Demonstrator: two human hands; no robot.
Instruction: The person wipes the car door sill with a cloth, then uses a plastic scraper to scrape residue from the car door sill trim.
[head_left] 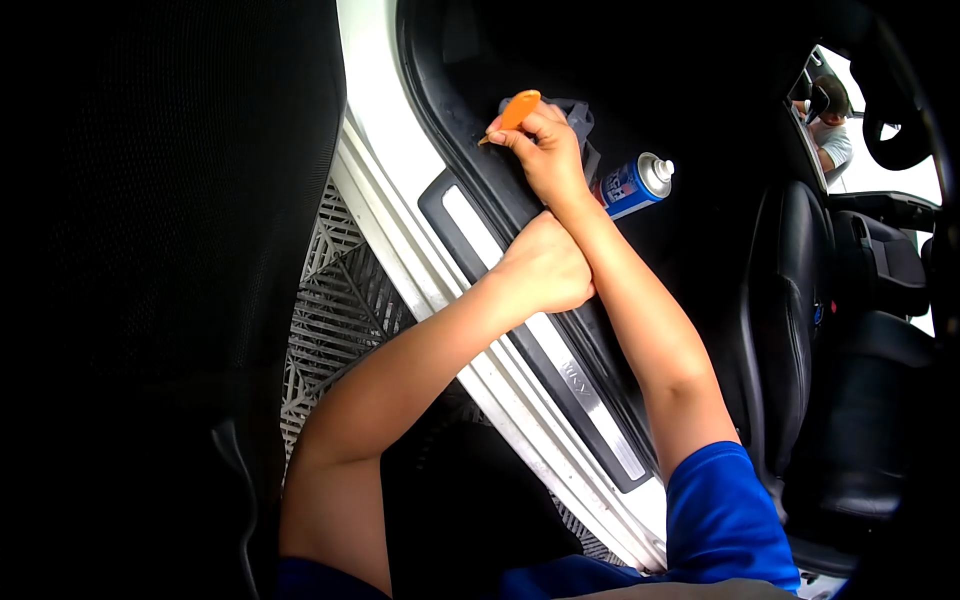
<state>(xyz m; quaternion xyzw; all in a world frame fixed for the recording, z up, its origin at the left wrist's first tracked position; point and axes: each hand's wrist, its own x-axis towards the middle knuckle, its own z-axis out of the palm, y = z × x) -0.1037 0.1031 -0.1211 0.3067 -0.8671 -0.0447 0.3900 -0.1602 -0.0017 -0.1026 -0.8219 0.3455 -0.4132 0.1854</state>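
My right hand [545,150] pinches a small orange tool [521,108] with a flat rounded handle. Its narrow tip points down to the dark trim at the inner edge of the car's door opening; the exact kind of tool does not show. My left hand [548,265] is closed and rests by the door sill, against my right wrist. Its fingers curl under, so anything inside them is hidden. Behind my right hand lies a grey cloth [584,122], partly covered. A blue spray can [630,188] with a pale nozzle lies tilted beside my right wrist.
A white car sill with a metal scuff plate [585,385] runs diagonally below my arms. Black seats [790,300] stand at the right. Grey grated floor tiles [345,300] show outside the car. A person [830,120] appears at the upper right, beyond a window or in a mirror.
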